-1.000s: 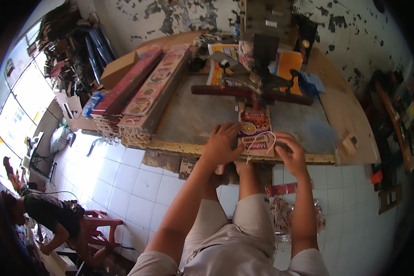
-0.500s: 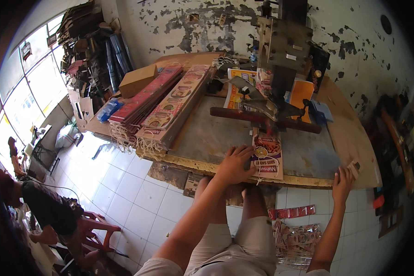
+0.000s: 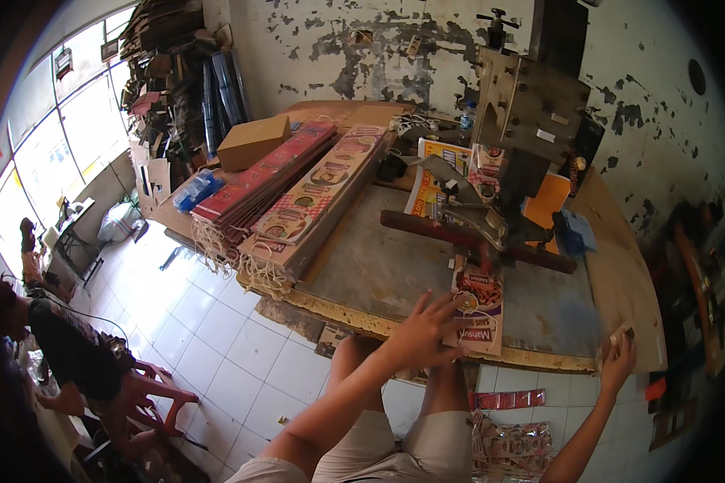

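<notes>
A long printed card (image 3: 478, 332) in red, purple and tan lies on the grey metal table plate (image 3: 354, 266), its far end beneath the dark red crossbar (image 3: 427, 226) of a heavy press (image 3: 528, 113). My left hand (image 3: 427, 332) is open, fingers spread over the card's left edge; I cannot tell whether they touch it. At the table's front right corner, my right hand (image 3: 619, 366) is closed with its fingertips on a small light-brown block (image 3: 620, 334).
Left on the table lie stacks of red printed strips (image 3: 274, 169) and tan printed strips (image 3: 330, 181) with string ends, and a cardboard box (image 3: 254, 142). Packs (image 3: 511, 443) lie on the tiled floor. Another person (image 3: 72, 346) sits left near a red stool (image 3: 163, 402).
The head view has shifted, so the table appears lower. My left fingers have spread and lifted from the card. My right hand has gone from beside the block to gripping it.
</notes>
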`<state>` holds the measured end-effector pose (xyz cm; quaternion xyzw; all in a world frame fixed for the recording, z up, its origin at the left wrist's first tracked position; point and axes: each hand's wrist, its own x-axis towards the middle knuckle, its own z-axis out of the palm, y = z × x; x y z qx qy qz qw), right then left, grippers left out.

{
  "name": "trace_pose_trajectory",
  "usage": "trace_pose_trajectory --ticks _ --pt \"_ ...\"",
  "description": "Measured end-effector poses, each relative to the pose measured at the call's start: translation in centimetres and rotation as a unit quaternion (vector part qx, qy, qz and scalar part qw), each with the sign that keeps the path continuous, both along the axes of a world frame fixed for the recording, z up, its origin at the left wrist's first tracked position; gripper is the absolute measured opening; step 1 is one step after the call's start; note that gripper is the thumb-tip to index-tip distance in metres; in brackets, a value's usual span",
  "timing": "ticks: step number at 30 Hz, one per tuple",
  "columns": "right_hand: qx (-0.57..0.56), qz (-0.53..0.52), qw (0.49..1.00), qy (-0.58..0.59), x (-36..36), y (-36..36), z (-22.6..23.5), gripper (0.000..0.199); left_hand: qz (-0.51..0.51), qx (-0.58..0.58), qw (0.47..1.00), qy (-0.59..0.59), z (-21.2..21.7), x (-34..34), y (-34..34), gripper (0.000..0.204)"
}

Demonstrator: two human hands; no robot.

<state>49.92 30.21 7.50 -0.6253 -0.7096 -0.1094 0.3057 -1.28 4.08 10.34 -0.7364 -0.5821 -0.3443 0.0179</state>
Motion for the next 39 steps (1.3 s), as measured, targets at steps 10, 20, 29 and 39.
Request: trace_pose_trajectory --ticks 10,20,29,39 --pt "-0.013 0.142 0.984 0.102 2.0 0.0 1.4 0.040 -0.047 0.033 0.998 -0.024 -3.0 6.5 -2.6 0.051" --pt "0.040 0.410 0.907 0.091 -17.6 -14.4 3.8 0.040 -0.093 0.036 0.985 -0.141 -3.9 7.9 -4.9 0.042" --pt "-0.041 0.547 0.831 0.090 -28.2 -17.5 4.2 0.037 -0.031 0.121 0.988 -0.089 -1.2 3.9 -5.5 0.025" --pt "0.027 0.321 0.941 0.101 -23.3 -11.9 3.6 0.046 0.065 0.108 0.989 -0.071 1.1 -1.0 0.0 0.040"
